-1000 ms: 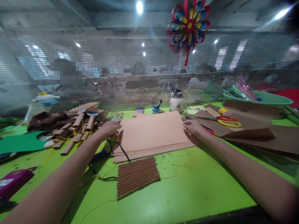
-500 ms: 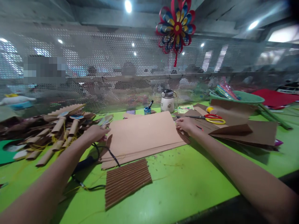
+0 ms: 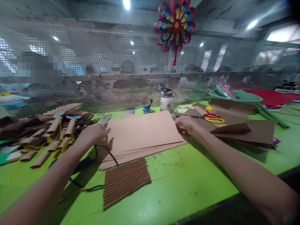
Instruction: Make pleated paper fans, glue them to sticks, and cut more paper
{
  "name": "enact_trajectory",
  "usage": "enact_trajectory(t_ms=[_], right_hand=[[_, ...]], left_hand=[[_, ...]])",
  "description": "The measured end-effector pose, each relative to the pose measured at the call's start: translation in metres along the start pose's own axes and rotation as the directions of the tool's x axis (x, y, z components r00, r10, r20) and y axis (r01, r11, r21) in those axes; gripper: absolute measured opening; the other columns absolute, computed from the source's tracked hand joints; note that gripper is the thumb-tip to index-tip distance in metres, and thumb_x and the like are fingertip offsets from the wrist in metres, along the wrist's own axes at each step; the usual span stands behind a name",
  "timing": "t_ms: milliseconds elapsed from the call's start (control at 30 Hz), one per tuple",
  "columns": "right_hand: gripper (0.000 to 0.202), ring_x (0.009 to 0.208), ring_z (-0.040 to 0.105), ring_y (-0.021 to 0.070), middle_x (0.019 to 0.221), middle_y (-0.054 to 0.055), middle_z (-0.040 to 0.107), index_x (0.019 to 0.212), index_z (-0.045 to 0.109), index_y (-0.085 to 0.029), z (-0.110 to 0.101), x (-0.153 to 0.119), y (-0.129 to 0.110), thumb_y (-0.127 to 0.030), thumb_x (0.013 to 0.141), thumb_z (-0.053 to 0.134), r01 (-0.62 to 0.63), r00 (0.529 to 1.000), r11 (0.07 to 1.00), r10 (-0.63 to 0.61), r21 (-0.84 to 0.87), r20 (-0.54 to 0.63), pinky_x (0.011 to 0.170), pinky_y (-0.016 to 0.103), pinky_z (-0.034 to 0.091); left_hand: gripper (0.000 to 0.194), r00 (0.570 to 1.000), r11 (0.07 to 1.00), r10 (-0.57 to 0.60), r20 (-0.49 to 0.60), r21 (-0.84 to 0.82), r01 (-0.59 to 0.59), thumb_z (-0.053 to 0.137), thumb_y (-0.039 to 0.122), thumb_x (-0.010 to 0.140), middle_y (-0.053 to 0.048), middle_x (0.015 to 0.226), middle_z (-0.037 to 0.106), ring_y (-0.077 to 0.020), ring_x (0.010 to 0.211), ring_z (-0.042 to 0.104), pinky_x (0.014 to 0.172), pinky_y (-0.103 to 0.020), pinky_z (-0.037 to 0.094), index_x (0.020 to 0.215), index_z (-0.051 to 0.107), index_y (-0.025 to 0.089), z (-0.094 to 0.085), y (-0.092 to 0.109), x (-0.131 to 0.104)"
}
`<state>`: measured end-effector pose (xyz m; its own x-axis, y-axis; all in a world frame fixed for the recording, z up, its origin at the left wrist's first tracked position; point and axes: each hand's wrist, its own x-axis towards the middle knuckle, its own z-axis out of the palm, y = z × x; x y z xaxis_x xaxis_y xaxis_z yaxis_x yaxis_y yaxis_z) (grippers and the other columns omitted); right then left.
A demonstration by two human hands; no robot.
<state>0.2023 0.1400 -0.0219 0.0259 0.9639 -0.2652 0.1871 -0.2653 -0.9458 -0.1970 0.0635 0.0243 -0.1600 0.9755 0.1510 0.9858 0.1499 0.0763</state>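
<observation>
A stack of light brown cardboard sheets (image 3: 142,131) lies in front of me on the green table (image 3: 178,184), its lower edges slightly fanned. My left hand (image 3: 95,134) is beside the stack's left edge, one finger reaching toward the top sheet; its other fingers are partly hidden. At the right edge, my right hand (image 3: 187,122) has its fingers apart, with fingertips close to the sheet; I cannot tell whether they touch. A piece of corrugated cardboard (image 3: 126,182) lies nearer to me. A dark cord (image 3: 109,151) runs over the stack's left corner.
Cardboard tubes (image 3: 52,126) with yellow string are piled at left. Scissors with red and yellow handles (image 3: 214,118) rest on brown sheets (image 3: 257,132) at right. A green basket (image 3: 248,97), a white jug (image 3: 167,101) and a blue jar (image 3: 146,109) stand behind.
The view has shifted slightly, moving the scene a little left in the picture. Both hands remain beside the stack; the left hand's fingers look straighter and the right hand's more spread.
</observation>
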Motion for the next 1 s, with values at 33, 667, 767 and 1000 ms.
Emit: enact_trajectory(t_ms=[33,667,767,1000], right_hand=[[0.030,0.095,0.064,0.0200,0.116,0.008,0.062,0.119,0.058,-0.015,0.000,0.001,0.000,-0.032,0.094,0.058,0.001,1.000,1.000,-0.001,0.016,0.010,0.080,0.039,0.055],[0.052,0.039,0.048,0.0086,0.047,-0.007,0.055,0.113,0.057,-0.012,0.004,-0.008,-0.005,0.002,0.064,0.070,0.182,0.983,0.958,-0.177,0.223,-0.042,0.038,0.017,0.035],[0.054,0.039,0.045,0.0079,0.046,-0.009,0.053,0.118,0.057,-0.013,0.003,-0.007,-0.005,0.001,0.066,0.068,0.212,0.977,0.956,-0.206,0.202,-0.051,0.038,0.016,0.034],[0.053,0.039,0.043,0.0063,0.049,-0.008,0.053,0.116,0.059,-0.013,0.005,-0.012,-0.010,-0.001,0.066,0.071,0.240,0.970,0.954,-0.232,0.181,-0.066,0.038,0.017,0.036]], left_hand=[[0.045,1.000,0.999,-0.003,0.016,0.034,0.002,0.049,0.050,0.081,-0.016,0.070,0.070,-0.0345,0.074,0.067,0.070,-0.040,0.048,0.069,0.070,0.013,0.000,0.006,-0.002],[0.015,0.627,0.638,0.769,-0.123,0.090,-0.765,0.057,0.026,0.085,-0.011,0.089,0.066,-0.0233,0.079,0.060,0.072,-0.034,0.048,0.089,0.065,0.014,0.028,0.202,-0.059],[0.016,0.633,0.657,0.751,-0.189,0.119,-0.744,0.050,0.010,0.084,-0.013,0.083,0.066,-0.0236,0.079,0.060,0.071,-0.034,0.048,0.082,0.066,0.012,0.029,0.205,-0.056],[0.025,0.677,0.724,0.672,-0.300,0.072,-0.686,0.045,0.013,0.089,-0.011,0.077,0.064,-0.0215,0.074,0.059,0.066,-0.032,0.046,0.077,0.066,0.013,0.037,0.201,-0.050]])
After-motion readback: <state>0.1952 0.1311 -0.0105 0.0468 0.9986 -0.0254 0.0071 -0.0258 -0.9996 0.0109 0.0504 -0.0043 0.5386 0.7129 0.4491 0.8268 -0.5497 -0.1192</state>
